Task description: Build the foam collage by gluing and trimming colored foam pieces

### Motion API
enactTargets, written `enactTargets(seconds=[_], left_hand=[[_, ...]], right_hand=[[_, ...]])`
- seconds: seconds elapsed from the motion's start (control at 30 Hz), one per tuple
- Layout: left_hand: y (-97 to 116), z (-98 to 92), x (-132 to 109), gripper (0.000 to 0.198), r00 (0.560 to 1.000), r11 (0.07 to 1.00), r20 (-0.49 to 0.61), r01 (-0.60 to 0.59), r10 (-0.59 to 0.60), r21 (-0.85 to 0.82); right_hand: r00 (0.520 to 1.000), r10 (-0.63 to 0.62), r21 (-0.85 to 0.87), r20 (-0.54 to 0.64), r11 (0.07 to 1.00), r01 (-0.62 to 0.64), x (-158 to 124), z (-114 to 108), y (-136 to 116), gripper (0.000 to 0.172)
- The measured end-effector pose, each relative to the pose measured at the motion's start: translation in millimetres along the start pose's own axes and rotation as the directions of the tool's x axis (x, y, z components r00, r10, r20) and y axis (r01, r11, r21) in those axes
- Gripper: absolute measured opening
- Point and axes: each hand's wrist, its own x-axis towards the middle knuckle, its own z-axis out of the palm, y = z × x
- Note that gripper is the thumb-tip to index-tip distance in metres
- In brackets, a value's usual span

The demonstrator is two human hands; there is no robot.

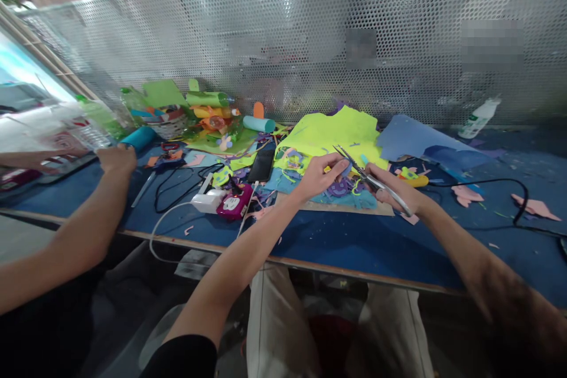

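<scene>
Above the cluttered middle of the desk, my right hand (395,184) is wrapped round the handles of scissors (362,173), whose blades point up and to the left, slightly apart. My left hand (321,176) pinches a small purple foam or paper piece (346,170) beside the blades; its outline is partly hidden by my fingers. Under both hands lie purple cut-outs (337,188) and scraps on a light blue sheet (287,184). Just behind them spreads a large yellow-green sheet (330,130).
A phone (261,165) and a magenta power adapter (234,202) with cables lie left of my hands. A blue sheet (425,143) and a white bottle (479,118) stand right. A perforated metal screen (266,23) backs the desk. At left, another person's hand (117,158) rests near a blue roll.
</scene>
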Motion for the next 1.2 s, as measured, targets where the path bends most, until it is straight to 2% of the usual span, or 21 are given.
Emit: enactTargets(seconds=[0.23,0.5,0.8,0.93,1.1,1.2], left_hand=[[-1,-0.7,0,0.046,1.0,1.0,0.013,0.0,0.0,-0.009],[-3,-0.9,1,0.047,1.0,0.998,0.014,0.027,-0.026,-0.048],[-5,-2.2,2,0.049,0.999,0.998,0.011,0.04,-0.039,-0.047],[-8,-2.7,2,0.046,1.0,0.999,0.015,0.02,-0.019,-0.046],[-10,-2.1,1,0.04,0.999,0.999,0.044,0.005,-0.003,-0.041],[-12,-0.9,2,0.037,0.999,0.999,0.032,-0.027,0.028,-0.017]], right_hand=[[1.0,-0.013,-0.019,0.013,1.0,0.013,0,0,2,0.063],[0.999,-0.007,-0.064,-0.033,0.998,0.005,3,3,-3,0.066],[0.998,-0.003,-0.115,-0.067,0.993,-0.005,2,-1,-3,0.057],[0.992,-0.016,-0.153,-0.122,0.988,-0.003,3,-3,-2,0.051],[0.966,0.086,-0.132,-0.244,0.984,-0.121,7,-2,2,0.045],[0.899,0.215,-0.136,-0.38,0.949,-0.285,11,1,5,0.041]])
